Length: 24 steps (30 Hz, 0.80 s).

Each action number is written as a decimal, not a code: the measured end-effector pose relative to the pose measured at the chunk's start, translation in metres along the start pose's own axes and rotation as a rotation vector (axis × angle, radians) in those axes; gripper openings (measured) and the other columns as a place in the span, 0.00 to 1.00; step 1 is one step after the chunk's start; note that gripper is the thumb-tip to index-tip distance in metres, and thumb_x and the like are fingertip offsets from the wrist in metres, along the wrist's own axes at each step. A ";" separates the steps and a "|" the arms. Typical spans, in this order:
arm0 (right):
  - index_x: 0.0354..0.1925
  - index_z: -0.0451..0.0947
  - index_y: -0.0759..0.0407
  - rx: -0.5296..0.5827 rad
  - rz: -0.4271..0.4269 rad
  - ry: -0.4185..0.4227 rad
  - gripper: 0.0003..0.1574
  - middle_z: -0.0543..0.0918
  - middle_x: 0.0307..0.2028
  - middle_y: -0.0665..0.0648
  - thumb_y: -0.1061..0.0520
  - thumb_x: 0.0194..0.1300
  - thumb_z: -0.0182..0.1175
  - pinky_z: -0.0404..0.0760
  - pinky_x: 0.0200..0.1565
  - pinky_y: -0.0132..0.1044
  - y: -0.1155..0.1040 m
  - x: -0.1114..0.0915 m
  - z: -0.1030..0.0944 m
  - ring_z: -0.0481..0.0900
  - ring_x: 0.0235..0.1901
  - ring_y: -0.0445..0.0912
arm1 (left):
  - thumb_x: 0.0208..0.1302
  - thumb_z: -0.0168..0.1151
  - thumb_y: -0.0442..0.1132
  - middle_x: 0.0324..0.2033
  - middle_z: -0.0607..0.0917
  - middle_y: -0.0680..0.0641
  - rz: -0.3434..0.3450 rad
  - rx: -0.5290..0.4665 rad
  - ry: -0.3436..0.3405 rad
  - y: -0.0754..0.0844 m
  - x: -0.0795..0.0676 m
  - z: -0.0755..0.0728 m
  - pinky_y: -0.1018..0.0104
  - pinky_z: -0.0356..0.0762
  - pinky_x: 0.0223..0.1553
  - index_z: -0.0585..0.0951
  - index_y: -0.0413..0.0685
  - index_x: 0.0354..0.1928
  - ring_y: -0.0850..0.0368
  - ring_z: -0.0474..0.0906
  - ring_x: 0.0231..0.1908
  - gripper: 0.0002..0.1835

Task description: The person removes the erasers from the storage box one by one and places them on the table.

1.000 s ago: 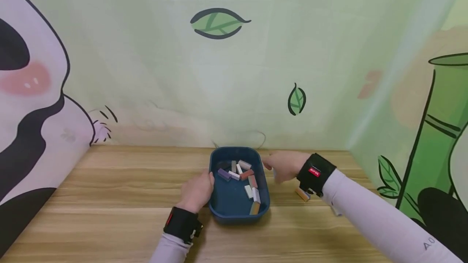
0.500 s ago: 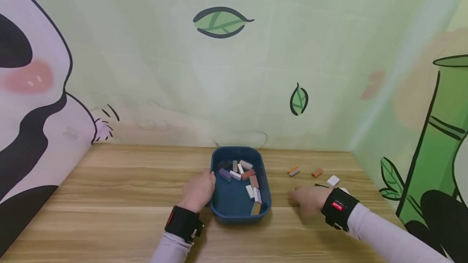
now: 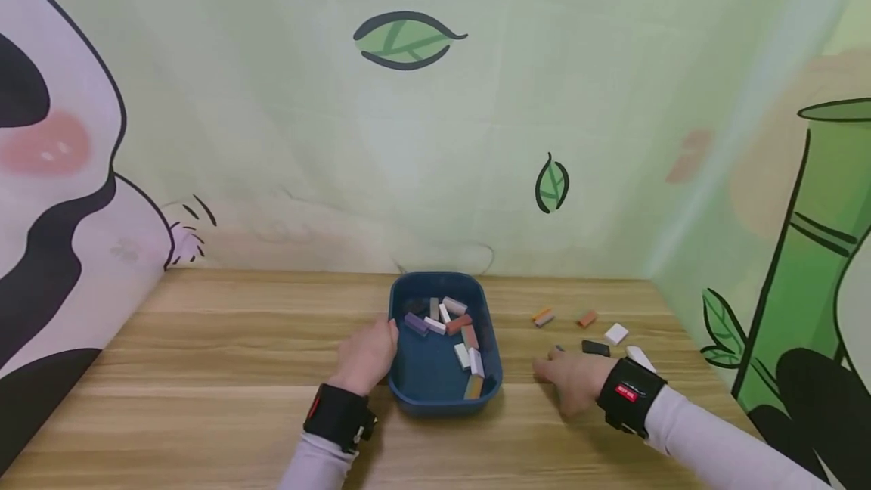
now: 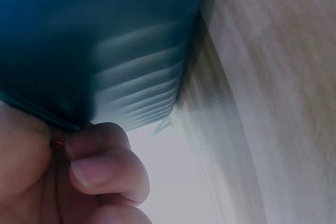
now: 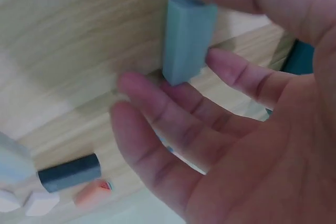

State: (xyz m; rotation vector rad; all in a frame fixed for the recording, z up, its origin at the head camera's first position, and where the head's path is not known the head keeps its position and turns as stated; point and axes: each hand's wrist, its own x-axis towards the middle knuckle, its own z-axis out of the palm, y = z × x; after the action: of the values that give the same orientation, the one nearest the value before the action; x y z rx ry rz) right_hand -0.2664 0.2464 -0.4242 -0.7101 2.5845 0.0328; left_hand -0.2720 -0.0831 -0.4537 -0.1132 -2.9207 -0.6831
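My left hand (image 3: 367,358) grips the left rim of a dark blue plastic basket (image 3: 429,388). In the left wrist view, the curled fingers (image 4: 107,169) close over the basket's edge beside its ribbed wall (image 4: 142,72). Several small oblong blocks in white, grey, purple and reddish brown lie in the basket, including a purple one (image 3: 416,324). To the right of it, my right hand (image 3: 574,376) is low over the table. A pale blue-green block (image 5: 188,40) is pinched between its thumb and fingertips in the right wrist view; the hand hides this block from the head view.
Around my right hand lie a black block (image 3: 596,348), a white block (image 3: 616,334), another white piece (image 3: 640,358) and an orange-brown block (image 3: 587,318). Farther back sits an orange and grey pair (image 3: 543,317). A printed cloth backdrop (image 3: 306,134) rises behind the wooden table (image 3: 258,339).
My right hand has moved from beside the basket's right rim rightward and nearer, down to the loose blocks. My left hand and the basket have stayed in place.
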 end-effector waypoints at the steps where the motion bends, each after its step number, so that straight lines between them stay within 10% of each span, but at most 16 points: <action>1: 0.49 0.73 0.53 -0.009 -0.004 -0.009 0.35 0.74 0.46 0.58 0.62 0.41 0.75 0.77 0.42 0.48 0.000 0.000 -0.002 0.75 0.42 0.51 | 0.75 0.45 0.43 0.27 0.82 0.38 0.000 0.001 0.001 -0.001 0.000 0.000 0.44 0.75 0.29 0.78 0.40 0.36 0.38 0.82 0.31 0.16; 8: 0.58 0.72 0.56 0.023 -0.025 0.011 0.43 0.68 0.61 0.72 0.54 0.44 0.79 0.74 0.51 0.56 -0.011 -0.006 -0.030 0.74 0.54 0.61 | 0.74 0.46 0.42 0.25 0.82 0.38 0.008 0.005 0.032 0.000 -0.002 0.001 0.44 0.75 0.27 0.78 0.40 0.34 0.37 0.82 0.30 0.16; 24: 0.61 0.72 0.51 -0.109 -0.163 0.120 0.39 0.74 0.50 0.56 0.57 0.51 0.75 0.77 0.46 0.41 -0.082 0.063 -0.105 0.75 0.41 0.47 | 0.75 0.44 0.44 0.30 0.83 0.37 -0.017 -0.001 -0.012 -0.001 0.000 -0.001 0.42 0.76 0.32 0.78 0.40 0.39 0.37 0.82 0.34 0.17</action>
State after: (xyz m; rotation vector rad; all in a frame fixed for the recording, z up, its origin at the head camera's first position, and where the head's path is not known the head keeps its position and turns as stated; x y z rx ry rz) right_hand -0.3187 0.1310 -0.3498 -0.9884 2.6450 0.0826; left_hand -0.2721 -0.0842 -0.4536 -0.0932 -2.9363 -0.6885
